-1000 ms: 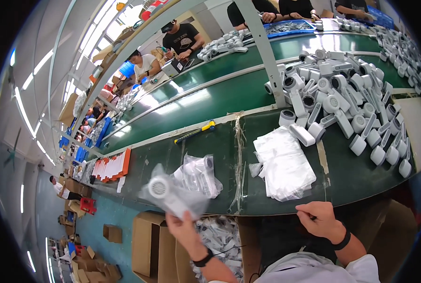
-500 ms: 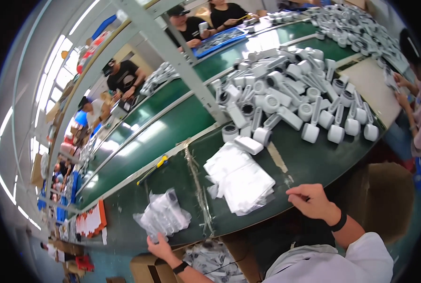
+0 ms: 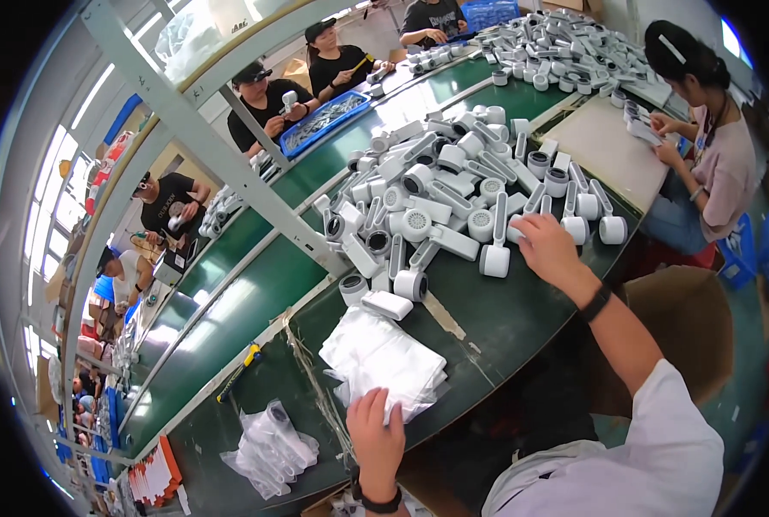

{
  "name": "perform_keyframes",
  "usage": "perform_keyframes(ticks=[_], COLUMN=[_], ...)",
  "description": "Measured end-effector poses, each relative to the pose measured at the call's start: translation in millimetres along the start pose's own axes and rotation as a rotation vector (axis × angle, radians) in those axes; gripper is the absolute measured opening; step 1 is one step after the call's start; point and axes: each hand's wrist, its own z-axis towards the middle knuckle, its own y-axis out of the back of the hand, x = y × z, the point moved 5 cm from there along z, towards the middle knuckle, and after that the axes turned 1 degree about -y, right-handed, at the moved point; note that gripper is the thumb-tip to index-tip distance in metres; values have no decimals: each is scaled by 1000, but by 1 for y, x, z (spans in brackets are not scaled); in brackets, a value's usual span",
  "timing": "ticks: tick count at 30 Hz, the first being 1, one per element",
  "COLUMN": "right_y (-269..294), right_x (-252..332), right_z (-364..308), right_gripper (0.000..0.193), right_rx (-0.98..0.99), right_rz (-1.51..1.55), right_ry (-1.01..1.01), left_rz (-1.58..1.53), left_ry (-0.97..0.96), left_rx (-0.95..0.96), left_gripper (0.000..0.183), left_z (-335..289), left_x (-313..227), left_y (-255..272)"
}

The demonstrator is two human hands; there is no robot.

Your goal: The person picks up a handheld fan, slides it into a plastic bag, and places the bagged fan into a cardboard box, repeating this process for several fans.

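My right hand is at the near edge of a heap of white handheld fans, each with a round head and a straight handle. Its fingers are closed over the head of one fan, which they mostly hide. My left hand lies at the near edge of a stack of clear plastic bags, fingers stretched and thumb apart, holding nothing. Farther left on the green table lies a bagged bundle of white pieces.
A yellow utility knife lies by the table's inner edge. A metal post rises beyond the bags. At right, a co-worker handles a white piece; an open cardboard box stands below. Others work across the green belt.
My right hand has reached forward from the table's edge onto a fan in the heap. The left has left the bagged bundle and come right to the bag stack. The view has shifted.
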Motion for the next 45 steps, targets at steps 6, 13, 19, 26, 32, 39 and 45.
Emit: perform_keyframes(ticks=[6, 13, 19, 26, 32, 39, 45], right_y=[-54, -47, 25, 2, -17, -39, -55], right_x=[5, 11, 65, 100, 150, 175, 179], right_z=[32, 34, 17, -59, -111, -117, -111], right_gripper=[30, 16, 23, 30, 28, 70, 63], right_rx=[254, 216, 91, 585, 662, 294, 372], right_rz=[-456, -426, -219, 1045, 1832, 1370, 1166], right_ry=[252, 389, 412, -180, -519, -376, -508], left_rz=[194, 181, 152, 72, -438, -756, -910], left_ry=[30, 90, 52, 59, 400, 620, 711], left_rx=[181, 79, 212, 52, -90, -137, -194], left_gripper=[23, 25, 26, 11, 14, 21, 19], left_z=[16, 16, -2, 5, 1, -1, -4], left_x=[6, 6, -4, 2, 3, -4, 6], left_y=[-46, -34, -20, -22, -35, -53, -51])
